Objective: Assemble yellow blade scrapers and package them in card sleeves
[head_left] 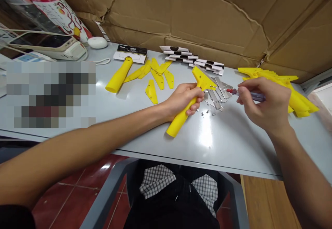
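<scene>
My left hand point(187, 99) is wrapped round the handle of a yellow scraper point(178, 121), whose wide head points away from me. In my right hand point(264, 106) is a screwdriver point(255, 95) with a clear handle and red collar. Its thin shaft reaches left to the right corner of the scraper head, at a screw hole. Beneath and behind the head lie several flat metal blades point(222, 88). Small screws and nuts point(207, 111) are scattered on the table just right of my left hand.
Yellow plates point(150, 92) and a yellow handle point(119, 75) with a black-and-white card point(130, 53) lie left on the grey table point(145, 137). Folded white cards point(193, 58) line the cardboard wall point(181, 18). More yellow scrapers point(298, 94) are piled right; a phone point(44, 40) and bottle point(59, 11) stand back left.
</scene>
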{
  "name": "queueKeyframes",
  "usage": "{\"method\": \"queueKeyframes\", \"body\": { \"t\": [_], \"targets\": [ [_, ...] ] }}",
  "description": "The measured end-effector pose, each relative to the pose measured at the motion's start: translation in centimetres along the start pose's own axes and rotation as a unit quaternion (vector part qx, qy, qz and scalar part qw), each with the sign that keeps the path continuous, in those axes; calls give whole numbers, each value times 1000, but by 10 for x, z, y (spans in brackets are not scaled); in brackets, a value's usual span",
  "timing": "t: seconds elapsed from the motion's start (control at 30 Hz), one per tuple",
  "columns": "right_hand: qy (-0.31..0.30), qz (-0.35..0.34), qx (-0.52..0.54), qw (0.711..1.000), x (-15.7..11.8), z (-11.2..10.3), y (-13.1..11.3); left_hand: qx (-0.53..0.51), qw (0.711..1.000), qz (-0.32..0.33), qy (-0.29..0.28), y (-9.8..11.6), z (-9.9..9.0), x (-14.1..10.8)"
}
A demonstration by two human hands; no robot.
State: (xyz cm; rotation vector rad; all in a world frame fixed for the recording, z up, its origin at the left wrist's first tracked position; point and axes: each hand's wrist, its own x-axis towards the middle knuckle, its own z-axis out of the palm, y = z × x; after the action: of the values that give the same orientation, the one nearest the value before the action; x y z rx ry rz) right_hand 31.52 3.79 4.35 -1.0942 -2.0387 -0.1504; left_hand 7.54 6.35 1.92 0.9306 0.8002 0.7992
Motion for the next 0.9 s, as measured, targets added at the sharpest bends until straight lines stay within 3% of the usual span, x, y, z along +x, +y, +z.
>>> {"method": "queueKeyframes", "body": {
  "t": [0.23,0.57,0.9],
  "targets": [
    [-78,-43,74,993,1,2,1,-2,1000,4,5,-1,-1,1],
    [-43,-7,82,996,0,0,2,-8,1000,5,6,0,1,0],
    [-59,-9,81,995,1,0,0,24,1000,12,0,0,2,-2]
  ]
}}
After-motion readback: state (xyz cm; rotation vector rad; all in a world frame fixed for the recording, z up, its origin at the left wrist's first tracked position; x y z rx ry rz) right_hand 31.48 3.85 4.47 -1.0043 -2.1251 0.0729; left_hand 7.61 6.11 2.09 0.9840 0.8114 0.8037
